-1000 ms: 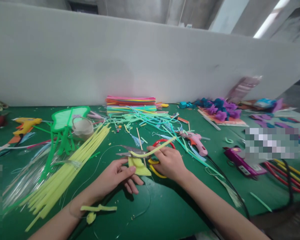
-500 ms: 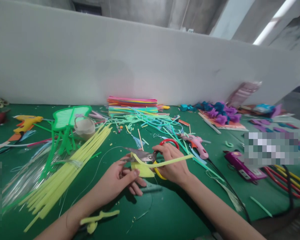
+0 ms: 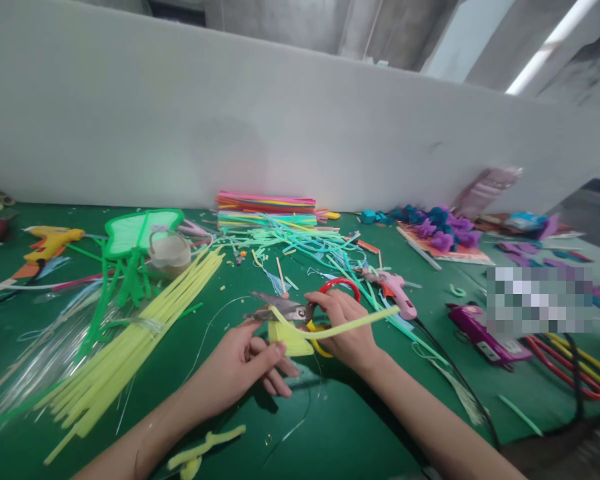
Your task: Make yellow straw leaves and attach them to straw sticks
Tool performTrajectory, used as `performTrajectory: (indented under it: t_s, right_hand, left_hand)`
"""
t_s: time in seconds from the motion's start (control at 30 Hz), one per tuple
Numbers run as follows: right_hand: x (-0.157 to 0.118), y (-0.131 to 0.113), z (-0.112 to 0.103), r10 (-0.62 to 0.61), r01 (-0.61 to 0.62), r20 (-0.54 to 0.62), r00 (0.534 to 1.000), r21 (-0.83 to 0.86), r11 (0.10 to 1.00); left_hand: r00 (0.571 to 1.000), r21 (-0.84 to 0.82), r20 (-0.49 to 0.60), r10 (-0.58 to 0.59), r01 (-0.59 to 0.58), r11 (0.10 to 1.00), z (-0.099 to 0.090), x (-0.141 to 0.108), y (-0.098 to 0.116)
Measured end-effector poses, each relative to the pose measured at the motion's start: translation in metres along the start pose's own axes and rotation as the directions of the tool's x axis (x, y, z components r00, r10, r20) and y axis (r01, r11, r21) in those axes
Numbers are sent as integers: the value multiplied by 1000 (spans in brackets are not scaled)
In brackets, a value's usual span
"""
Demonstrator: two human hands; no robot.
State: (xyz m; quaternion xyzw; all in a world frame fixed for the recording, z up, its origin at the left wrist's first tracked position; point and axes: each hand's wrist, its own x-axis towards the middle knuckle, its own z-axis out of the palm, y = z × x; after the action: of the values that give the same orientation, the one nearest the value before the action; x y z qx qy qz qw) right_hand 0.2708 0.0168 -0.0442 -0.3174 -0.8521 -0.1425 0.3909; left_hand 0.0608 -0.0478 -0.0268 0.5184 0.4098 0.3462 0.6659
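Observation:
My left hand (image 3: 253, 360) pinches a flat yellow fuzzy piece (image 3: 289, 341) between thumb and fingers. A long yellow pipe cleaner (image 3: 363, 323) runs from the top of that piece rightward, passing in front of my right hand (image 3: 347, 330). That hand grips scissors (image 3: 285, 309) with one red and one yellow handle loop. Their blades point left and stand apart, with the pipe cleaner's bend at them; whether it lies between the blades I cannot tell. Below, a knotted yellow pipe cleaner scrap (image 3: 207, 447) lies on the green table (image 3: 260, 433).
A bundle of yellow pipe cleaners (image 3: 145, 327) and a green winged form (image 3: 143, 233) lie left, near a yellow glue gun (image 3: 53, 243). Coloured stems (image 3: 265, 203) stack at the back. To the right are a pink glue gun (image 3: 400, 293), purple flowers (image 3: 443, 230) and a magenta device (image 3: 485, 337).
My left hand and the yellow piece have shifted slightly right. The pipe cleaner's free end has moved right and a little up. My right hand still holds the scissors, blades still apart.

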Motion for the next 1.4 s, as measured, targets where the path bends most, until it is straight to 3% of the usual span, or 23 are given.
performTrajectory:
  t_s: [0.37,0.63,0.87,0.97,1.07,1.13,1.23,1.4]
  right_hand:
    - [-1,-1,1,2,-2,7,1000,-71,997]
    - [1,6,1,-128,154,138,982,-199,968]
    - [-5,4,4,-205,213,67,976,-146,966]
    - [-2,2,2,-135,147,102,986,-124,981]
    - [4,1,2,60,-37,151,987,-150,988]
    - [9,2,3,210,-163,222,952,-210,964]
    - [15,4,2,397,-309,344,851,-283,908]
    - [32,6,-18,402,-285,608,685,-284,915]
  left_hand:
    - [999,-32,40,14,-12,999,-1,1,-1]
    - [992,-141,124,-17,34,989,-1,5,-5]
    - [991,-208,118,-69,93,974,3,6,-6]
    - [994,-201,96,-58,77,977,2,6,-4]
    - [997,-168,74,-36,48,985,-2,6,0]
    - [999,-136,39,-23,28,990,-4,5,1]
    - [1000,-90,-10,-3,3,996,-6,4,1]
    - [1000,-56,12,-16,16,998,-6,3,2]
